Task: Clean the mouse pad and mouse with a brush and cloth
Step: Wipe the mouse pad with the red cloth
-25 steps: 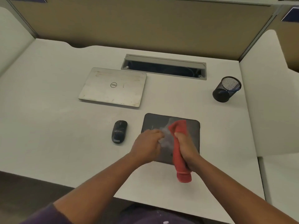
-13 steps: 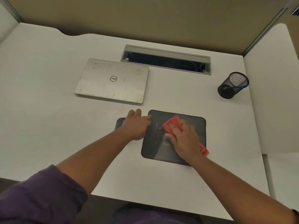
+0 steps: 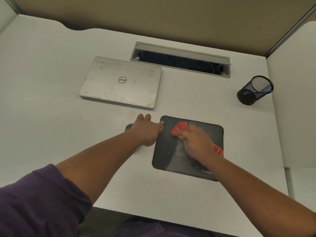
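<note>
Since a second ago the hands have split apart: they were bunched together over the pad with the cloth hanging down, and now the right hand (image 3: 196, 142) has the red cloth (image 3: 179, 130) flat on the mouse pad (image 3: 164, 151), while the left hand (image 3: 147, 130) has gone over to the mouse (image 3: 128, 126).

The pad sits at about 5 o'clock from the desk's middle, long axis running roughly 9 to 3. The cloth is under the right palm, poking out at 11 o'clock past the fingertips and trailing off at 4 o'clock behind the wrist. Fingers look laid flat and pressing on it, though it's blurry. There's a paler wiped-looking streak running toward 6 o'clock.

The left hand lies over the mouse, which is just off the pad's 9 o'clock edge and mostly hidden; fingers fairly straight, thumb touching the pad's corner. Can't tell if it's actually gripping.

My guess is the next stroke goes along the long axis toward 3 o'clock, and the right hand is clearly the nearer one.

Further out: closed laptop (image 3: 121, 82) at 11 o'clock, cable slot (image 3: 181, 59) at 12, mesh pen cup (image 3: 254, 90) at 2.
</note>
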### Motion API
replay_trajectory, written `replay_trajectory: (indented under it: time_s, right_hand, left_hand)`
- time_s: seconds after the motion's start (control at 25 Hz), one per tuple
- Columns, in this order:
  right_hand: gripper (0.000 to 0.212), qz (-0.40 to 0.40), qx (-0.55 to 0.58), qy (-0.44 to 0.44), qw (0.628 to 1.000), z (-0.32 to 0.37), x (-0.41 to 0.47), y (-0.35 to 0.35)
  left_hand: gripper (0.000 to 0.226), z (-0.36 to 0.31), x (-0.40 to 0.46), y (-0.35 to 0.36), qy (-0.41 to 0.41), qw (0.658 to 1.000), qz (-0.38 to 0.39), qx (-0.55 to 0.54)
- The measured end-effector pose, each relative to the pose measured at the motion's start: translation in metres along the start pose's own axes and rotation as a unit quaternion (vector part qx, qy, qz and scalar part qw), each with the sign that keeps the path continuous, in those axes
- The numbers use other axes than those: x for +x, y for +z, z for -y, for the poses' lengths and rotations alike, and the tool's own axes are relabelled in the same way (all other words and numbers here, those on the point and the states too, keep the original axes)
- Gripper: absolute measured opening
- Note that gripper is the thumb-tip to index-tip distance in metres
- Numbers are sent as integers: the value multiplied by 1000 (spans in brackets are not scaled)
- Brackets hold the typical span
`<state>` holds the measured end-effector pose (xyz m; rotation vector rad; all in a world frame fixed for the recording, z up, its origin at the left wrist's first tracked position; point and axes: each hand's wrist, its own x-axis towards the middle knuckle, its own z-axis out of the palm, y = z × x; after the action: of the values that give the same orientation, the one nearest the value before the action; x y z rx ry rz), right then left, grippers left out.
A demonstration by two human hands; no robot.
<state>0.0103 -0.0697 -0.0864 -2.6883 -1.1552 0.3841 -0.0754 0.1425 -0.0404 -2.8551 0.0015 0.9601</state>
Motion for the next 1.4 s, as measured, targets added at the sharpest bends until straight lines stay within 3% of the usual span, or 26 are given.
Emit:
replay_trajectory:
  time_s: [0.08, 0.24, 0.28, 0.4, 0.44, 0.56, 0.6, 0.76, 0.92, 1.08, 1.28, 1.4]
  right_hand:
    - [31, 1, -2, 50, 999, 11, 16, -5]
    - [30, 10, -3, -127, 992, 28, -34, 22]
    - [30, 15, 2, -108, 994, 17, -29, 13]
    - [30, -14, 5, 60, 998, 10, 18, -7]
    - [31, -5, -4, 55, 998, 21, 19, -2]
    - [29, 10, 4, -117, 993, 43, -26, 25]
    - [28, 17, 7, -129, 991, 36, -30, 22]
    - [33, -6, 9, 61, 998, 28, 16, -1]
    - [42, 15, -2, -94, 995, 50, -27, 18]
    - [39, 7, 13, 67, 998, 31, 32, -2]
    - [35, 52, -7, -64, 997, 38, -6, 13]
    - [32, 29, 5, 46, 999, 23, 22, -5]
  left_hand:
    - [73, 1, 1, -1, -1, 1000, -2, -6]
    - [75, 1, 0, 0, 5, 1000, 10, -2]
    - [75, 1, 1, 0, 4, 1000, 8, -1]
    - [76, 4, 4, -2, 1, 1000, 0, -1]
    - [77, 5, 4, -2, 3, 1000, 3, -4]
    - [75, 3, 2, -1, 12, 1000, 13, 7]
    - [75, 3, 2, -1, 15, 1000, 15, 9]
    - [75, 4, 2, -4, 11, 1000, 14, -4]
    - [78, 4, -2, -2, 12, 1000, 19, -21]
    - [75, 8, 0, -4, 11, 999, 15, -38]
    - [75, 5, -6, -3, 18, 999, 31, -40]
    - [74, 5, -6, -6, 22, 999, 27, -38]
